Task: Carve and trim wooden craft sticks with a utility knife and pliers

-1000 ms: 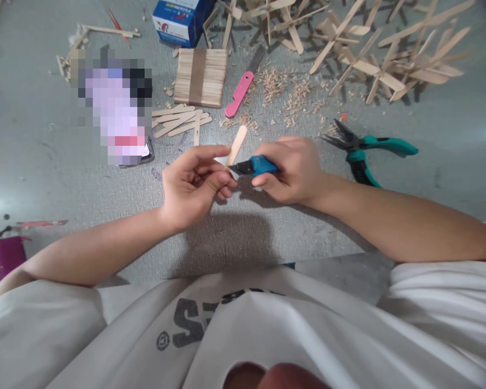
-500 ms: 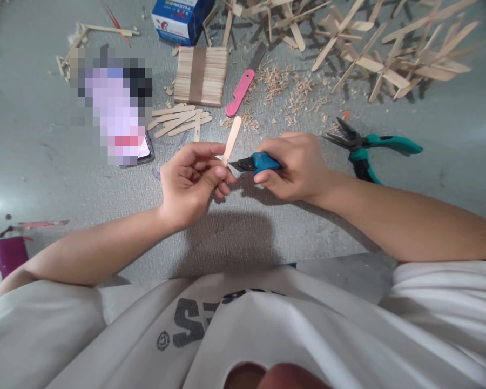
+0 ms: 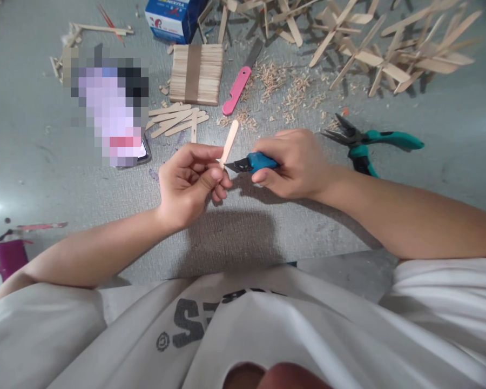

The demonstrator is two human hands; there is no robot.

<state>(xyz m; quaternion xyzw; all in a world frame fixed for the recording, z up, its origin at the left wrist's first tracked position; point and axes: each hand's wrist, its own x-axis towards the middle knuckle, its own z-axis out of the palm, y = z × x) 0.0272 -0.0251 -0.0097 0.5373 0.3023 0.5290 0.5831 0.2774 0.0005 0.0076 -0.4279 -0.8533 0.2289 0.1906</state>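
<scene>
Between the thumb and fingers of my left hand [image 3: 192,181] is a wooden craft stick [image 3: 230,139], its rounded end pointing up and away. My right hand [image 3: 294,162] is wrapped round the blue handle of a utility knife [image 3: 261,161]. The dark blade points left and its tip meets the stick just above my left thumb. Whether the tip has gone through the wood I cannot tell. Beyond my left hand lie several loose craft sticks [image 3: 177,120].
At the back stand a banded bundle of sticks [image 3: 208,75], a blue box [image 3: 172,24] and a pink folding knife [image 3: 238,91] beside wood shavings [image 3: 272,78]. Crossed-stick assemblies [image 3: 364,54] fill the back right. Teal-handled pliers [image 3: 358,140] lie right; a partly blurred phone [image 3: 144,151] lies left.
The stick and knife have shifted slightly left with both hands, and the stick leans a little more. The whole view has moved slightly too. Both grips stay the same.
</scene>
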